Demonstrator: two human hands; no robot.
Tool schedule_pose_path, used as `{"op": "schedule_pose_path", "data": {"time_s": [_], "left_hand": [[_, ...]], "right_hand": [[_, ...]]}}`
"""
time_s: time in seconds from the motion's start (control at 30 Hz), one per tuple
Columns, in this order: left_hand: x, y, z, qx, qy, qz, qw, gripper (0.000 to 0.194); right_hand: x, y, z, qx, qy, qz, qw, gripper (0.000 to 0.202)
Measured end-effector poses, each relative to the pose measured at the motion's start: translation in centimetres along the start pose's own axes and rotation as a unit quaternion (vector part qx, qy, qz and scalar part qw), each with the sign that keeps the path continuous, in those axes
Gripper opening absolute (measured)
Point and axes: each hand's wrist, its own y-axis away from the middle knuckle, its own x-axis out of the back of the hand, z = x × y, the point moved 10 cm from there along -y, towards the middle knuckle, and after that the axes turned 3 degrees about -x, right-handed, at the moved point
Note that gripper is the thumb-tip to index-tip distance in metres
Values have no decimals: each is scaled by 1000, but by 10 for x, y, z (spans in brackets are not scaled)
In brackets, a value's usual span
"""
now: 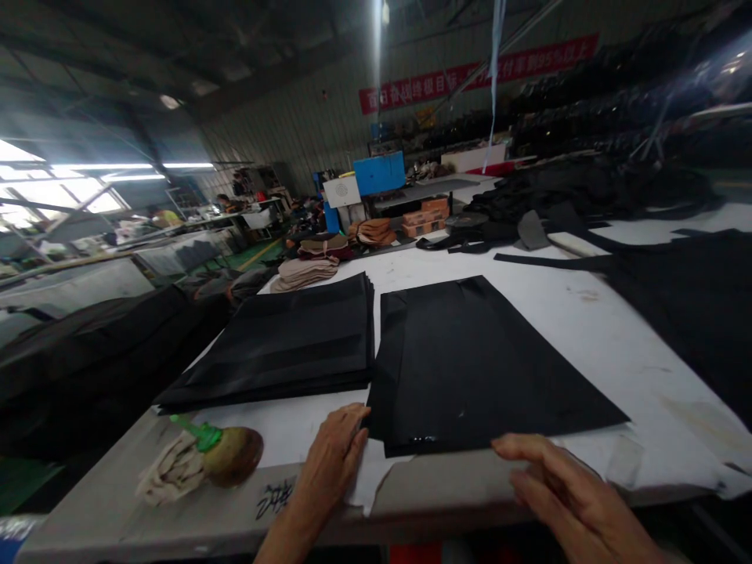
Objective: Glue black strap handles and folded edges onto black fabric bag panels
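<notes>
A black sheet [464, 360], fabric-like, lies flat on a white-covered table, with a small shiny wet-looking streak near its front edge. My left hand [338, 446] is at the sheet's front left corner, its fingertips against the edge and its thumb slightly apart. Beside the front edge, towards the right, my right hand [558, 478] has its fingers loosely bent and apart, with nothing visible between them. A stack of similar black pieces [299, 329] lies left of the sheet. In front of that stack sits a brownish round bottle [235, 456] with a green nozzle, against a crumpled pale cloth [173, 470].
Folded beige cloths [305, 272], brown cloths [373, 232] and orange-brown bricks [426, 218] line the far end. Black fabric [693, 298] covers the right side. Dark bundles [88, 352] stand left of the table. People work at distant tables on the left.
</notes>
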Motion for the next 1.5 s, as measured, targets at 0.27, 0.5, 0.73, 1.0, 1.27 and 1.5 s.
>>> {"op": "schedule_pose_path", "data": {"time_s": [0.27, 0.5, 0.73, 1.0, 1.27, 1.5], "left_hand": [[0, 0, -6, 43, 19, 28, 999, 28], [-1, 4, -11, 58, 43, 33, 997, 25], [-6, 6, -8, 36, 34, 19, 999, 24], [-10, -19, 37, -47, 81, 1, 996, 23], [-50, -48, 55, -109, 101, -83, 985, 21], [-56, -46, 48, -121, 78, -84, 986, 20]], "right_hand": [[-131, -111, -75, 327, 411, -144, 839, 36], [-147, -141, -47, 333, 450, -209, 802, 37], [-107, -142, -23, 298, 449, -215, 814, 34], [-102, -126, -18, 291, 442, -198, 825, 27], [-95, -118, -16, 288, 423, -177, 841, 31], [-97, -109, -15, 276, 445, -159, 837, 32]]}}
